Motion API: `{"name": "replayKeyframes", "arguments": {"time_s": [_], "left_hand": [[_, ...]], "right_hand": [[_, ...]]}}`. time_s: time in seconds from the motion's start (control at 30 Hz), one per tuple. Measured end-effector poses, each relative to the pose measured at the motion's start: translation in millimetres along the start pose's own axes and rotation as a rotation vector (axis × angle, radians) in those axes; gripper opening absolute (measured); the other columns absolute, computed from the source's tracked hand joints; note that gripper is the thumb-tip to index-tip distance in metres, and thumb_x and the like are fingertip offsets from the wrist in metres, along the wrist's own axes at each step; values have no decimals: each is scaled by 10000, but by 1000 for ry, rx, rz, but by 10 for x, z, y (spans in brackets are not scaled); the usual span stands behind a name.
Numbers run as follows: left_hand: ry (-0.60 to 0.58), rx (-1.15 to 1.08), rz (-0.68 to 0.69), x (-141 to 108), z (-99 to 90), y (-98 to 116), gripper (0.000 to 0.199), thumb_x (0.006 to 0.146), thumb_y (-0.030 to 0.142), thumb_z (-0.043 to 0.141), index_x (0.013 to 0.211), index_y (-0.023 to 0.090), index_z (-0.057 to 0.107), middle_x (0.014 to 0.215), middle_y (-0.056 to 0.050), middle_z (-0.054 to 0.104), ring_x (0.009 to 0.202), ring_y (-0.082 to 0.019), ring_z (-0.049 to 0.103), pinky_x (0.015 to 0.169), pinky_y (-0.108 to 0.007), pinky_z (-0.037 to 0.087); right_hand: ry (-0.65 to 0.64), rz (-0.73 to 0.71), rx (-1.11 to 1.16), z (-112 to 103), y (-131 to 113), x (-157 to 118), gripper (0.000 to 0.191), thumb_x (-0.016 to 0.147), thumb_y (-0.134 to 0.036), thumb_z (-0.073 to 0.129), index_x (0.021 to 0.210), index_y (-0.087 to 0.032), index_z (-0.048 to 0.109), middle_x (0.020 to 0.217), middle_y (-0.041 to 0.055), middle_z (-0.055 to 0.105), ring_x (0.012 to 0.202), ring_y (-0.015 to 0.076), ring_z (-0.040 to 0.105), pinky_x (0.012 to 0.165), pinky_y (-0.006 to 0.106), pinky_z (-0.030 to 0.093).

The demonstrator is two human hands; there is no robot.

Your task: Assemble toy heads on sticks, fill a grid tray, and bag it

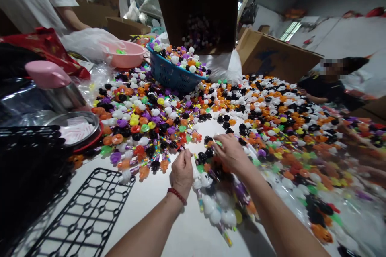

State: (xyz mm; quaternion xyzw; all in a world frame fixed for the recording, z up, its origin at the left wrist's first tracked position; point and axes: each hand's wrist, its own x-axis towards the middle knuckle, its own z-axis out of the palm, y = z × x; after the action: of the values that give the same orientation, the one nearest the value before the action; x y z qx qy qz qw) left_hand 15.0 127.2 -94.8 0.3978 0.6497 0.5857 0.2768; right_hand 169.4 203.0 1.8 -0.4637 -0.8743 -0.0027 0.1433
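My left hand (182, 172), a red bead bracelet on its wrist, is closed above the white table (153, 209), thumb uppermost; whatever its curled fingers hold is hidden. To its right, my right hand (231, 153) reaches over black tops (205, 155) with its fingers apart, the fingertips close to or touching small pieces. Between my forearms lies a loose group of slim tubes with coloured bits inside and plastic tops, among them white ghost-like tops (214, 213). A large mixed heap (150, 118) of such pieces, in orange, black, white, purple and green, spreads beyond both hands.
A blue basket (176, 75) full of the pieces stands behind, below a tipped cardboard box (196, 0). At left are a black plastic grid (87, 209), a metal dish (75, 128), a pink-topped jug (56, 84) and a pink basin (128, 54). Other people (325, 88) are at both sides.
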Motion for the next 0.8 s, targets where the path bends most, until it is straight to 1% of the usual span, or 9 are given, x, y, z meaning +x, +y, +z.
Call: {"name": "replayKeyframes", "arguments": {"time_s": [0.1,0.17,0.3,0.43,0.5,0.57,0.63,0.7,0.8], "left_hand": [[1,42,16,13,-1,-30,402,970,452,395,765,194,625,742,-28,664,687,-152,581,648,-261,401],[5,67,27,27,-11,-49,413,967,457,395,750,192,626,725,-29,660,664,-148,566,638,-261,391],[22,64,-4,64,-23,-61,413,960,458,396,729,196,615,704,-30,656,650,-152,565,629,-262,384],[18,56,-96,74,-8,-49,430,949,503,408,710,205,606,680,-22,639,628,-147,542,605,-257,363],[15,74,-143,67,-4,-46,450,947,531,400,709,210,608,658,-15,619,609,-144,516,593,-257,350],[1,81,-174,58,-4,-48,460,949,548,387,721,214,607,662,-10,616,611,-142,511,594,-256,347],[-13,80,-188,54,-5,-51,465,951,556,377,718,215,591,679,-6,624,623,-141,517,595,-253,344],[-16,78,-190,55,-6,-53,468,953,557,371,713,214,580,689,-6,629,634,-142,525,594,-252,340],[-14,75,-186,62,-8,-49,470,951,559,366,713,215,583,662,-7,618,614,-148,519,584,-258,334]], "right_hand": [[-216,-35,-64,315,-220,492,216,981,-300,509,1098,-174,640,1033,91,690,1008,251,551,875,316,427],[-316,-62,-115,493,-333,729,204,964,-250,522,1126,-175,619,1054,99,677,1023,245,562,867,299,418],[-378,-42,-144,661,-299,875,225,883,-84,510,1060,-154,631,1074,137,639,1012,242,582,804,280,426],[-314,101,-147,602,-31,889,203,863,-115,524,1048,-130,608,1104,166,596,939,247,595,747,297,431],[-264,172,-123,553,78,946,203,889,-167,507,1075,-147,585,1043,125,615,883,218,594,715,281,423],[-190,222,3,531,112,1042,168,923,-271,496,1014,-172,597,889,57,629,781,181,576,653,252,399],[-104,220,219,544,50,1171,246,916,-401,518,860,-182,614,718,4,589,670,154,529,587,235,362],[-25,167,433,582,-97,1324,324,892,-465,539,764,-179,621,647,-15,562,615,142,499,558,232,347],[30,45,539,646,-400,1574,283,911,-412,526,916,-177,684,759,-5,650,694,152,572,625,231,409]]}}
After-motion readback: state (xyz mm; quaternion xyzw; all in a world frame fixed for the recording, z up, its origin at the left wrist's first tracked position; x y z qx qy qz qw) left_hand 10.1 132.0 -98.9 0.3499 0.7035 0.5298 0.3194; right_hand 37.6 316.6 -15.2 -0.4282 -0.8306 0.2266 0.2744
